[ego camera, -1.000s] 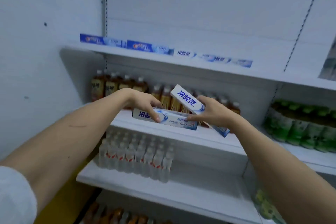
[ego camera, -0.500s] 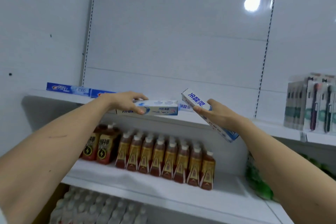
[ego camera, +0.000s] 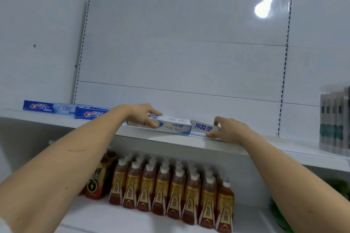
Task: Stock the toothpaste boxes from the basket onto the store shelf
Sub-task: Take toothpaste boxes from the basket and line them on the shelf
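Observation:
A white and light-blue toothpaste box point(ego camera: 171, 126) lies lengthwise on the top white shelf point(ego camera: 170, 143). My left hand point(ego camera: 141, 114) grips its left part, thumb in front and fingers over the top. Right beside it lies a second white box with blue lettering point(ego camera: 203, 128), and my right hand point(ego camera: 228, 130) grips its right end at the shelf's front. Two blue Crest boxes point(ego camera: 47, 107) point(ego camera: 91, 113) lie further left on the same shelf. The basket is out of view.
Packs of toothbrushes point(ego camera: 335, 119) stand at the right end of the top shelf. Rows of brown tea bottles point(ego camera: 170, 185) fill the shelf below. Green items point(ego camera: 278, 212) show at the lower right. A white wall closes the left side.
Both hands rose from the lower shelf level and brought the two boxes down onto the top shelf. The right box went from tilted in the air to lying flat beside the left one.

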`<state>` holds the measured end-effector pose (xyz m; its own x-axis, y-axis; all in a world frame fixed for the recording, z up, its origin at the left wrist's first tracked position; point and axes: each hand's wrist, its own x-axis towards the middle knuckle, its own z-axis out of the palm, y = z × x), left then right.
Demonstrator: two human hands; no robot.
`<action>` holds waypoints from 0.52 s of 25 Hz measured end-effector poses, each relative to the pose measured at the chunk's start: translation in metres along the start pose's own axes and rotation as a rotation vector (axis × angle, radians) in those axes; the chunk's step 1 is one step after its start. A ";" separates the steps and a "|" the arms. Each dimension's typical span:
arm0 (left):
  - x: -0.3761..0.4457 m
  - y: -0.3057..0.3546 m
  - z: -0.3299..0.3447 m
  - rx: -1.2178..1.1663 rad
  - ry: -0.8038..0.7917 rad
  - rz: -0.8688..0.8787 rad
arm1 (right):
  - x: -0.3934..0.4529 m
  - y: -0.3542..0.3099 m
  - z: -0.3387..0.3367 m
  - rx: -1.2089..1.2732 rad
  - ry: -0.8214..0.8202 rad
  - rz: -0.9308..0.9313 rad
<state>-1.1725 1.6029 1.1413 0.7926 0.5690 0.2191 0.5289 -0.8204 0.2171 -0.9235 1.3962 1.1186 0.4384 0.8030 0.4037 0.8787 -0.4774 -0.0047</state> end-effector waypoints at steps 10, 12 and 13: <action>0.044 -0.017 0.009 0.035 -0.057 -0.014 | 0.040 -0.013 0.035 -0.080 0.099 0.065; 0.041 -0.014 0.008 0.058 -0.034 -0.031 | 0.039 -0.015 0.034 -0.073 0.100 0.065; 0.039 -0.012 0.008 0.058 -0.022 -0.036 | 0.037 -0.016 0.032 -0.063 0.104 0.067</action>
<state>-1.1450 1.6343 1.1395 0.7790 0.5972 0.1912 0.5732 -0.8018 0.1689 -0.9152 1.4446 1.1038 0.4710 0.7289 0.4969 0.8329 -0.5530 0.0216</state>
